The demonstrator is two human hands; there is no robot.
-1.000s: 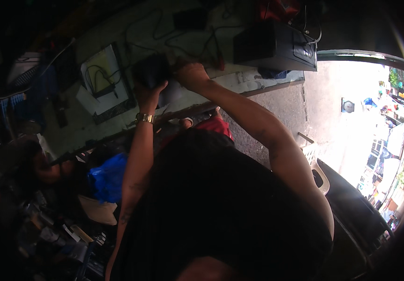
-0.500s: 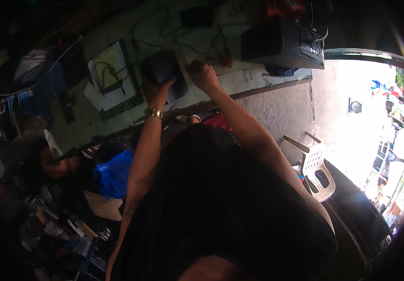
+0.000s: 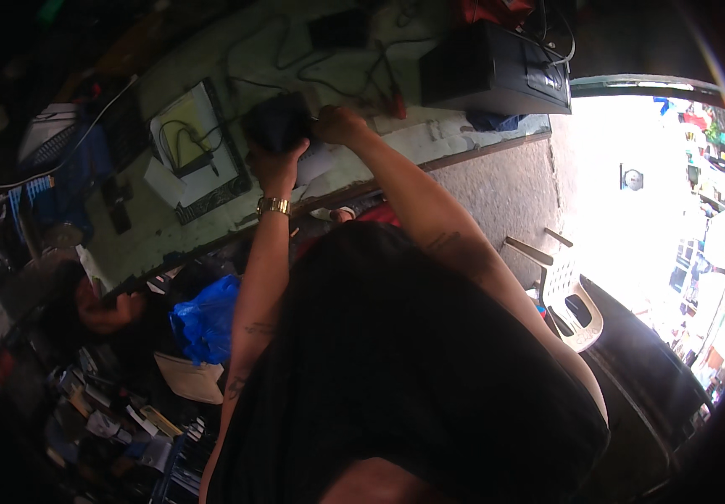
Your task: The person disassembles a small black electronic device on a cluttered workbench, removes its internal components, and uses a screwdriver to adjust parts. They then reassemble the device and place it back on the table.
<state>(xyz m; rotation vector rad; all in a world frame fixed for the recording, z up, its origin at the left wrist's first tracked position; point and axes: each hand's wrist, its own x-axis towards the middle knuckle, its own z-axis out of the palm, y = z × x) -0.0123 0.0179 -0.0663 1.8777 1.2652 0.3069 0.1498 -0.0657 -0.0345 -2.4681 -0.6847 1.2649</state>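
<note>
Evidently, the person's left hand [image 3: 275, 170], with a gold-coloured metal wristwatch [image 3: 273, 206] at its wrist, grasps the near end of a dark, block-shaped object [image 3: 278, 120], its thumb lying along the right side. That object is at the pale greenish desk [image 3: 442, 130], close to its front edge and well away from its right end; shadow hides whether its underside touches the surface. The right hand [image 3: 342, 126] is just beside the object, over the front part of the desk, its fingers bent inward; whether it pinches something small or touches the object, one cannot tell. Beyond the right hand lies a red-handled tool [image 3: 398, 102], and toward the desk's back edge is a dark flat box [image 3: 337, 29]. A large black box-shaped case [image 3: 471, 71] occupies the desk's right end, with a dark blue cloth [image 3: 497, 122] near the front right corner. Left of the object, a yellow paper [image 3: 181, 126] lies on white sheets, a thin dark cable looped over it. Below the front edge, toward the left, hangs or rests a bright blue plastic bag [image 3: 211, 319].
</note>
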